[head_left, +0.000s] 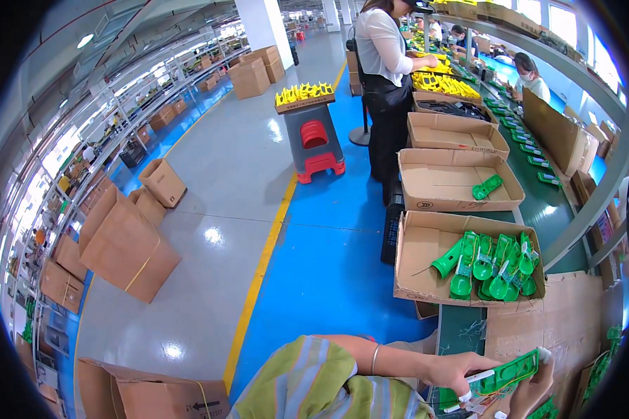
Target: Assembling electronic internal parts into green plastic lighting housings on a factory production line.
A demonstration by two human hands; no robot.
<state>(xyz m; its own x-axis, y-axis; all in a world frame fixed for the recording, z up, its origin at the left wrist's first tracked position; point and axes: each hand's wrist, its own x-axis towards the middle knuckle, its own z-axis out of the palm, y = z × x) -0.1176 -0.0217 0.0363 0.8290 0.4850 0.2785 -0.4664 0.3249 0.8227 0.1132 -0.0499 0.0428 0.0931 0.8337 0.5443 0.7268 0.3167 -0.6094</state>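
Observation:
My left hand (449, 370), with a bracelet on its wrist, grips the near-left end of a green plastic housing (517, 370). White coverings show at its fingertips. At the other end my right hand (536, 386) is closed around the housing's edge, a white covering on one fingertip. The housing is tilted, and thin wires hang below it between the hands. Part of the right hand is cut off by the lower edge. Just beyond, an open cardboard box (412, 269) holds several green flashlight-shaped housings (500, 269) with circuit boards and wires.
Farther along the bench, another cardboard box (426, 183) holds one green piece (487, 187). Green units line the conveyor (573, 241). A person (384, 63) stands beside yellow parts (444, 82). A stool (316, 143) carries a tray of yellow parts. Large cartons (129, 244) stand left.

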